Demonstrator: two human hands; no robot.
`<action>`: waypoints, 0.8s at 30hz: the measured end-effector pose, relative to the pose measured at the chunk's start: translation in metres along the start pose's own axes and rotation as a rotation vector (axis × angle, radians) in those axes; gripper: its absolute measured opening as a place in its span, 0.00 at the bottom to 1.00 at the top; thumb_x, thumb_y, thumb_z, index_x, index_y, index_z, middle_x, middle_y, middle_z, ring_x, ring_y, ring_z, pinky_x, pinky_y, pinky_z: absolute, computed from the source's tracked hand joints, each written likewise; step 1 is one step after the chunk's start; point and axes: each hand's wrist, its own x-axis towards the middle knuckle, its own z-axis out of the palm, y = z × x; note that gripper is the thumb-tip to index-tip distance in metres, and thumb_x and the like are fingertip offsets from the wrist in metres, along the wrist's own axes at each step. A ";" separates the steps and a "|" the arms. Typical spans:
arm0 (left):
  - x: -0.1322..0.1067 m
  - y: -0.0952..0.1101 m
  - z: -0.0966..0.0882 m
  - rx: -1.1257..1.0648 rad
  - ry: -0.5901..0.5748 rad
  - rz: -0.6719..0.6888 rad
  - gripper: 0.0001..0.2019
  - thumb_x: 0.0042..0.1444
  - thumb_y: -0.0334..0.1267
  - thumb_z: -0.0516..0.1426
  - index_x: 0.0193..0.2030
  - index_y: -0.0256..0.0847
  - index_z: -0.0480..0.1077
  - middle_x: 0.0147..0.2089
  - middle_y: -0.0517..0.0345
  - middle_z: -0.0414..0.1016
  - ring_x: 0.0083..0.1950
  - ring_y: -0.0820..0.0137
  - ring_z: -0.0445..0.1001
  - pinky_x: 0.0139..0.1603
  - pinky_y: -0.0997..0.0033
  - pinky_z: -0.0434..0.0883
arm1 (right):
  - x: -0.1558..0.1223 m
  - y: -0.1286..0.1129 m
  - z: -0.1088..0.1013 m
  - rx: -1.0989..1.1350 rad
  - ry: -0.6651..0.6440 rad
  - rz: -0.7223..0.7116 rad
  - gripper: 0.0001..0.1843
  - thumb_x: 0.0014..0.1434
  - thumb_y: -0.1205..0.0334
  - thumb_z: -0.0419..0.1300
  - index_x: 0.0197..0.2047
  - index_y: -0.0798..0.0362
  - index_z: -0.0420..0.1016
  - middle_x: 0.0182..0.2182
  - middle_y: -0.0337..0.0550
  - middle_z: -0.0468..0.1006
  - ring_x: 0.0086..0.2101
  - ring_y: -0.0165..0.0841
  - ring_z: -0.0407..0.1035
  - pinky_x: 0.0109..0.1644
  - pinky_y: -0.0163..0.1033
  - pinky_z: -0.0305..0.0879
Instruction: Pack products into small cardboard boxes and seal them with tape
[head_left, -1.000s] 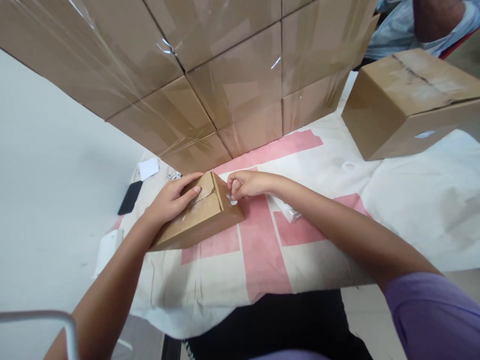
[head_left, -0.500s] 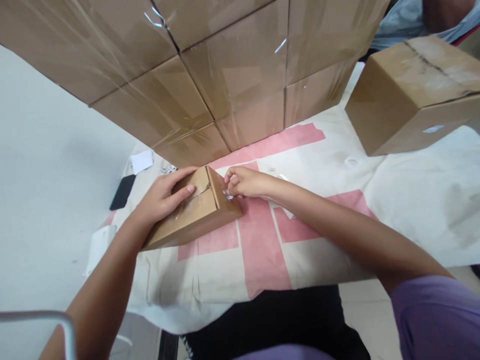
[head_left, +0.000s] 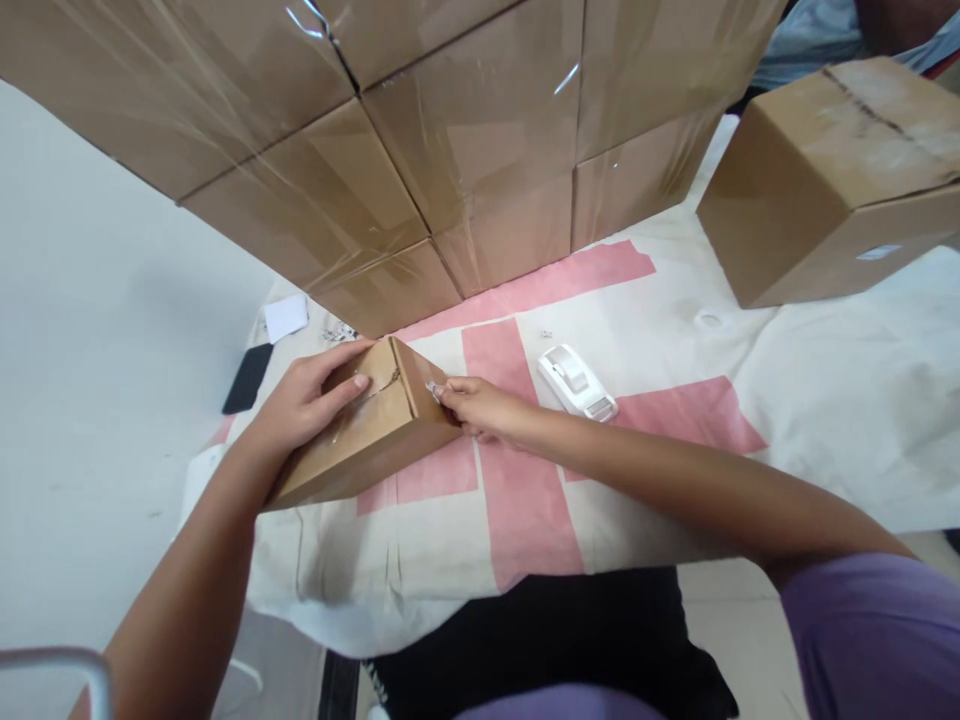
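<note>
A small brown cardboard box (head_left: 360,440) lies on the cream and pink cloth (head_left: 525,500). My left hand (head_left: 307,400) rests flat on its top, fingers stretched over the torn tape seam. My right hand (head_left: 480,408) is closed in a pinch at the box's right end, where a small clear scrap of tape (head_left: 433,388) shows at the fingertips. A white tape dispenser (head_left: 577,382) lies on the cloth just right of my right hand.
A wall of plastic-wrapped cardboard boxes (head_left: 465,150) stands behind the small box. A larger brown box (head_left: 832,180) sits at the right. A black phone (head_left: 247,378) and a white card (head_left: 286,318) lie at the left edge. Another person's clothing (head_left: 825,30) shows top right.
My right hand has slid down and left along the box's end, uncovering the white dispenser. The left hand stays on the box top. The view has shifted slightly.
</note>
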 end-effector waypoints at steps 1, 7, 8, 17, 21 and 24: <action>0.001 -0.002 0.001 0.000 0.001 0.007 0.31 0.64 0.61 0.52 0.65 0.44 0.69 0.58 0.55 0.80 0.53 0.55 0.77 0.57 0.62 0.71 | 0.000 0.002 0.002 0.058 0.030 -0.009 0.22 0.68 0.45 0.58 0.30 0.48 0.55 0.19 0.28 0.55 0.18 0.24 0.47 0.21 0.32 0.42; 0.003 -0.008 0.002 0.024 0.021 0.035 0.30 0.63 0.61 0.52 0.65 0.47 0.70 0.58 0.54 0.80 0.51 0.56 0.78 0.56 0.62 0.72 | -0.002 0.025 0.020 0.221 0.326 -0.388 0.05 0.61 0.57 0.61 0.38 0.49 0.72 0.26 0.32 0.69 0.29 0.27 0.63 0.33 0.33 0.58; 0.003 -0.008 0.003 0.021 0.024 0.034 0.30 0.63 0.60 0.52 0.65 0.47 0.70 0.58 0.54 0.80 0.51 0.56 0.78 0.57 0.62 0.72 | -0.003 0.030 0.023 0.220 0.341 -0.422 0.07 0.61 0.57 0.61 0.40 0.50 0.75 0.28 0.33 0.71 0.31 0.28 0.65 0.36 0.34 0.60; 0.003 -0.003 0.003 -0.005 0.015 0.061 0.29 0.63 0.58 0.54 0.64 0.43 0.70 0.57 0.52 0.80 0.52 0.56 0.78 0.56 0.63 0.71 | -0.021 0.045 0.038 0.168 0.341 -0.423 0.24 0.64 0.60 0.55 0.61 0.54 0.77 0.42 0.43 0.82 0.36 0.31 0.72 0.39 0.37 0.68; 0.002 -0.005 0.003 0.043 0.039 0.052 0.29 0.63 0.58 0.54 0.64 0.44 0.70 0.56 0.53 0.80 0.51 0.56 0.78 0.56 0.63 0.71 | -0.024 0.036 0.033 0.057 0.287 -0.355 0.30 0.65 0.64 0.52 0.70 0.49 0.68 0.45 0.44 0.83 0.30 0.30 0.70 0.37 0.39 0.69; 0.002 -0.005 0.004 0.057 0.044 0.044 0.30 0.62 0.59 0.54 0.64 0.44 0.70 0.55 0.53 0.80 0.50 0.56 0.78 0.55 0.63 0.71 | -0.020 0.030 0.026 0.041 0.256 -0.405 0.29 0.64 0.66 0.53 0.68 0.48 0.71 0.52 0.45 0.82 0.38 0.34 0.73 0.44 0.42 0.73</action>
